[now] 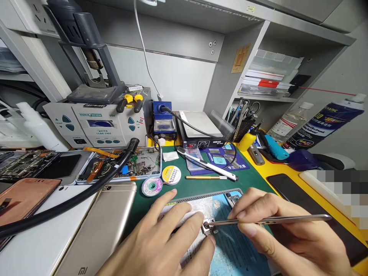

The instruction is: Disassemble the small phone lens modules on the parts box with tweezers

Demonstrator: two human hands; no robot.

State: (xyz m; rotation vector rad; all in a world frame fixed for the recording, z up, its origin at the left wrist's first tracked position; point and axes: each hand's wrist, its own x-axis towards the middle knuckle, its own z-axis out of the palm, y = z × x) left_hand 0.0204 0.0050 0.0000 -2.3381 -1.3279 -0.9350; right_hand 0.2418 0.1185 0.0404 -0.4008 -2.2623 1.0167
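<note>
My right hand (287,226) pinches a pair of slim metal tweezers (299,219), held almost level. Their tip points left and meets a small dark square part with a metal rim (207,227), which looks like a camera module. My left hand (169,241) lies with its fingers spread, the index finger and thumb close on either side of that part. Beneath both hands is a worn blue and white flat piece (230,249) with a grey edge. At its upper right, partly behind my right fingers, is a phone piece with a camera lens (229,195).
A green mat (172,191) bears a solder spool (151,186), a round tin (171,174), a brush (207,164) and a gold-handled tool (205,177). Phones (100,230) and a black hose (115,172) lie left. Behind stand a hot air station (97,126) and a heating plate (201,126).
</note>
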